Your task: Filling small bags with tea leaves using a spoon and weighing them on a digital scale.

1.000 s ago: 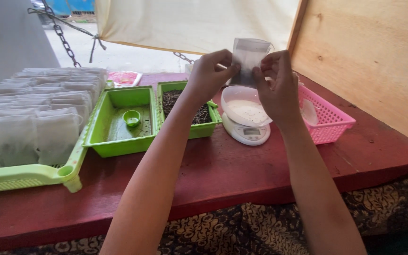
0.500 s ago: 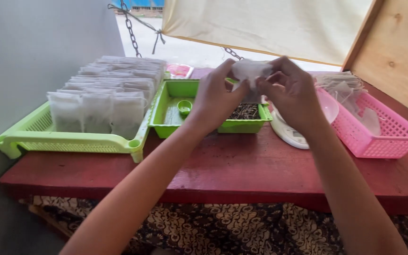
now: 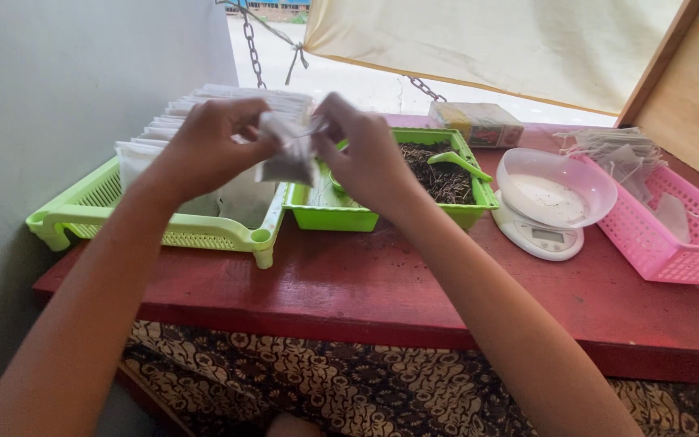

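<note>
Both hands hold one small white filter bag (image 3: 289,158) with dark contents in its lower part. My left hand (image 3: 204,146) pinches its left top corner and my right hand (image 3: 366,158) pinches its right side. The bag hangs above the gap between the light green basket (image 3: 66,218), which holds rows of filled white bags (image 3: 204,101), and the green tray (image 3: 382,217). That tray's right compartment holds dark dried leaves (image 3: 438,174) and a green scoop (image 3: 459,164).
A small white kitchen scale (image 3: 540,235) with a pale bowl (image 3: 558,188) on it stands right of the tray. A pink basket (image 3: 677,251) with empty bags (image 3: 612,150) sits at the far right. A small box (image 3: 479,123) lies behind. All rest on a red wooden table (image 3: 414,291).
Both hands carried the bag leftward from above the scale and tray to over the green basket's right edge. The view swung left with them.
</note>
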